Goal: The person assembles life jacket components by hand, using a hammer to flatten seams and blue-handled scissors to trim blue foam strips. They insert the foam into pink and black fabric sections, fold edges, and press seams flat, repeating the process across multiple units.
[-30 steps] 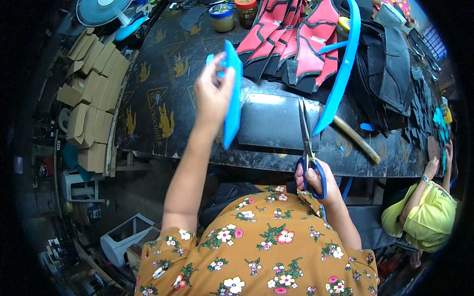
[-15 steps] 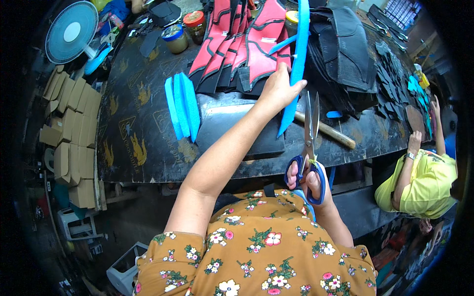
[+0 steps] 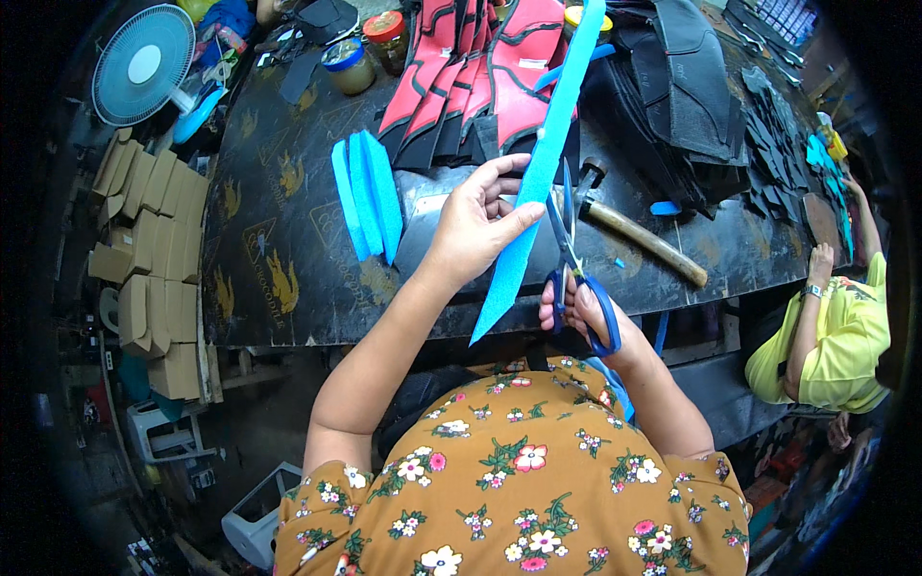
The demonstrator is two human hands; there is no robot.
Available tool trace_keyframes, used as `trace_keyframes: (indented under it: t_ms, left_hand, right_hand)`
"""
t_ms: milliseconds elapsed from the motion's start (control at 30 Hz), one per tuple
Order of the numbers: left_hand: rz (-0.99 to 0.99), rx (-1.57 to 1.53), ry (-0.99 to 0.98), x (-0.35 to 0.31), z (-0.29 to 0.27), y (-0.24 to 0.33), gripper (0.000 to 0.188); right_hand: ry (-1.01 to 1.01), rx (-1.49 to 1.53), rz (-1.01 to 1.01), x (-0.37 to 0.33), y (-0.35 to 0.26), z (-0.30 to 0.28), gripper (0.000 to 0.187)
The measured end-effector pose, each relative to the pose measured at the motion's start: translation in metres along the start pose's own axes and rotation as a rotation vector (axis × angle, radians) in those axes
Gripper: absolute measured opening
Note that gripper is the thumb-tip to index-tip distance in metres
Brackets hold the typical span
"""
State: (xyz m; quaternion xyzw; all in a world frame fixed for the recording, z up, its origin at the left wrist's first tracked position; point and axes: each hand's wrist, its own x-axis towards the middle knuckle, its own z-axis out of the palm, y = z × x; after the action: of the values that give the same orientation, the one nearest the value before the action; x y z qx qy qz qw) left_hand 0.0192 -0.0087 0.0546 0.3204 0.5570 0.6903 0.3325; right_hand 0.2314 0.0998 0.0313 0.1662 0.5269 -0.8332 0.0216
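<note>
Closest in, the right hand (image 3: 576,312) has its fingers threaded through the blue handles of a pair of scissors (image 3: 573,267), clenched around them, blades pointing away up the bench and parted against the edge of a long blue foam strip (image 3: 538,182). The left hand (image 3: 477,226) is just beside it, thumb and fingers pinched on that strip about midway along; the strip runs on a slant, its pointed lower end hanging over the near edge of the dark workbench (image 3: 288,288) and its upper end reaching past the far side. To the left on the bench lie a few cut blue pieces (image 3: 365,197), side by side (touching one another). Right of the scissors rests a wooden-handled hammer (image 3: 643,238). Farther back sit red and black shaped pieces (image 3: 461,77), stacked black pieces (image 3: 687,86) and two jars (image 3: 365,53).
</note>
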Motion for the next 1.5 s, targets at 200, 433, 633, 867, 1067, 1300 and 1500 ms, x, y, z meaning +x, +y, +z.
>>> trace_keyframes:
  t_ms: [200, 433, 633, 867, 1067, 1300, 1500]
  left_hand:
    - [0.059, 0.024, 0.037, -0.017, -0.001, -0.007, 0.060]
    - [0.076, 0.076, 0.100, -0.021, 0.003, -0.001, 0.059]
    - [0.036, 0.076, 0.104, -0.021, 0.008, 0.004, 0.058]
    - [0.092, 0.140, 0.185, -0.020, 0.013, 0.003, 0.045]
    - [0.028, 0.142, 0.156, -0.024, 0.012, 0.001, 0.046]
    - [-0.022, 0.214, 0.031, -0.036, -0.008, 0.001, 0.052]
    - [0.202, 0.606, 0.599, 0.015, -0.116, 0.017, 0.063]
  right_hand:
    - [0.074, -0.078, 0.005, 0.018, -0.007, 0.017, 0.050]
    - [0.027, -0.257, -0.037, 0.018, -0.010, 0.019, 0.060]
    - [0.043, -0.329, -0.044, 0.018, -0.004, 0.014, 0.057]
    - [0.004, -0.290, 0.038, 0.016, -0.005, 0.006, 0.061]
    - [0.140, -0.208, -0.014, 0.017, -0.003, 0.019, 0.048]
    - [0.198, -0.084, 0.064, 0.010, -0.012, 0.015, 0.028]
    - [0.001, 0.008, -0.061, -0.010, -0.017, -0.007, 0.036]
